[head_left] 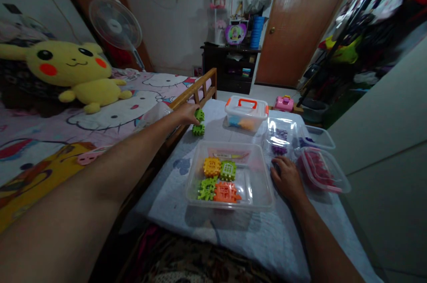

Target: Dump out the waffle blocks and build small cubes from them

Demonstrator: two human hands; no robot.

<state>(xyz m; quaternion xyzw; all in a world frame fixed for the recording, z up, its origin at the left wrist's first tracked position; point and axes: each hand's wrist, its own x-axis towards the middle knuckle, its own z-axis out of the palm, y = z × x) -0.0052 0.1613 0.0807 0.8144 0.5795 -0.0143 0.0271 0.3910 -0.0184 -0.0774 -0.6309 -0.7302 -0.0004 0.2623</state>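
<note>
Left forearm (pixel 90 171) passes a clear tub (pixel 267 180) of four blocks (pixel 223 188), fingers (pixel 195 113) gripping a green piece (pixel 200 115), right fingers (pixel 283 163) parted.

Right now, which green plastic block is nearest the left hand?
The notched green plastic block touching the left hand; another green block appears just below, two others lie inside the open, clear, rectangular plastic box.

Blocks (pixel 212 167) lie in a tub (pixel 258 171), box (pixel 247 119) behind.

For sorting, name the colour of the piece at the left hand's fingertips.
The piece is green; head view.
</note>
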